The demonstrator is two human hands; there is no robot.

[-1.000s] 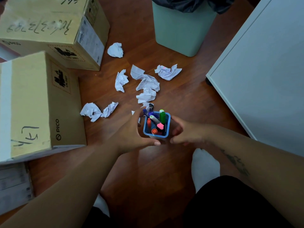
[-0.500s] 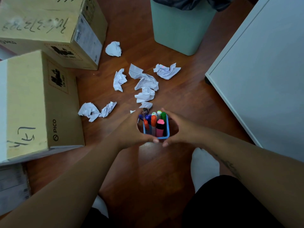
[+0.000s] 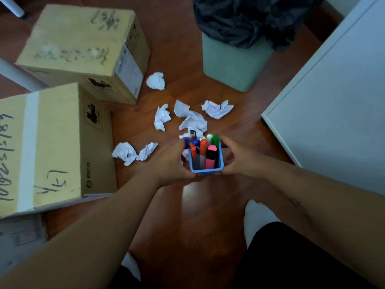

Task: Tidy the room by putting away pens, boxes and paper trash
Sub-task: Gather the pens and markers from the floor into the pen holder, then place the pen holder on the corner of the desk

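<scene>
The left hand [image 3: 173, 163] and right hand [image 3: 239, 159] clasp a blue cup [image 3: 206, 171] between them, fingers [image 3: 226, 142] curled round its sides. The cup stands upright, packed with pens [image 3: 203, 148] in orange, pink, green and blue. It sits just this side of the crumpled paper [image 3: 193, 119] on the floor [image 3: 208, 205]; whether it touches the floor is unclear.

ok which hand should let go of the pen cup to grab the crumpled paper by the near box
Left, probably. Both hands grip the pen cup, but the left hand is nearest that crumpled paper; the right hand sits on the cup's other side, nearer the white cabinet.
</scene>
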